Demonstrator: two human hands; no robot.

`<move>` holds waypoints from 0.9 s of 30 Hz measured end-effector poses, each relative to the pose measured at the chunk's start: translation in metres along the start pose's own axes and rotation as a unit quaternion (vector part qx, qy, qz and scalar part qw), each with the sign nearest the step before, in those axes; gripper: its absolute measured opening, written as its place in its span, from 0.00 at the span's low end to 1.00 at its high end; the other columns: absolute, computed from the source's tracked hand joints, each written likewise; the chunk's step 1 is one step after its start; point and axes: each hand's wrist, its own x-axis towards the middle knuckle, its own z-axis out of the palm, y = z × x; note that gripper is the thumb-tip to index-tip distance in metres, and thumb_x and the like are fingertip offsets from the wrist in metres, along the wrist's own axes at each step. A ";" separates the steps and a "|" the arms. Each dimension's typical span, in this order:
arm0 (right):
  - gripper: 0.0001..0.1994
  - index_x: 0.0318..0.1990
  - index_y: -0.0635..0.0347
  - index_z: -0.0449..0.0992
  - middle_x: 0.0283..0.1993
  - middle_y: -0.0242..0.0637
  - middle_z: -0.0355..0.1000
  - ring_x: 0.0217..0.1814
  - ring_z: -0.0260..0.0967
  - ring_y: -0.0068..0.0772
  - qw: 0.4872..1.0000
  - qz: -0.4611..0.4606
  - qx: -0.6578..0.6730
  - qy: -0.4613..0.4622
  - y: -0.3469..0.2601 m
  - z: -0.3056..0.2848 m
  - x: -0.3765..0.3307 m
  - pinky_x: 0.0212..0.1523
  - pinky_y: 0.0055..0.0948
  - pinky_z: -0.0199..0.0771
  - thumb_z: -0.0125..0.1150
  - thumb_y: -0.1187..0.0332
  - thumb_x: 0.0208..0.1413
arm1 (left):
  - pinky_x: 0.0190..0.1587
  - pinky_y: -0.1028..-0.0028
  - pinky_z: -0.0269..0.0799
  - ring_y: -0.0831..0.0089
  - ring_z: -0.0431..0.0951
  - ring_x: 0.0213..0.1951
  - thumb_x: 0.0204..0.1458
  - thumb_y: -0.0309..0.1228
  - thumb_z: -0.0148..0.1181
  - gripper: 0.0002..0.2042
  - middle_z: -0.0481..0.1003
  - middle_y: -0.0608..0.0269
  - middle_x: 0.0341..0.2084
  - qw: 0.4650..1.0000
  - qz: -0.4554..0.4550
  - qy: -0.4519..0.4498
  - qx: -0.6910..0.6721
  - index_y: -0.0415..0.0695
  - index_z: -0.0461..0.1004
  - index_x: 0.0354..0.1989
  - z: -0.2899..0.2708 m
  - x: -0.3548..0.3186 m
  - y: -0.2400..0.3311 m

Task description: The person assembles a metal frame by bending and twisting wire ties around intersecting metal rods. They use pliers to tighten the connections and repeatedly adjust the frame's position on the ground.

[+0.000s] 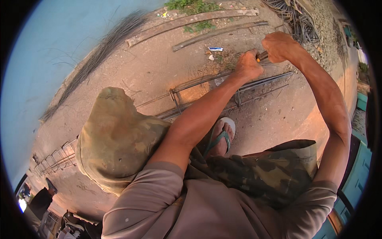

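Steel frame point(254, 84), cylindrical handle point(262, 55) between left hand point(249, 65) and right hand point(280, 47), gritty ground point(274, 123)

A bar cage point(238, 97) lies before us, between our foot point(219, 140) and two planks point(193, 20).
From mid-view, our left hand point(249, 65) and right hand point(279, 46) sit toward half past one, bent bars point(296, 18) beyond them; gravel point(333, 38) at two, planks at twelve, a wire bundle point(106, 49) at ten, a second cage point(59, 158) toward half past eight.
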 end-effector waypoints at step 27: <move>0.09 0.34 0.60 0.78 0.33 0.47 0.76 0.42 0.75 0.48 0.992 0.016 0.020 -0.125 -0.032 -0.024 0.010 0.44 0.42 0.73 0.59 0.74 0.42 | 0.36 0.67 0.74 0.64 0.79 0.28 0.41 0.35 0.70 0.16 0.79 0.50 0.25 0.998 0.012 0.057 -0.019 0.36 0.76 0.33 0.010 -0.002 -0.007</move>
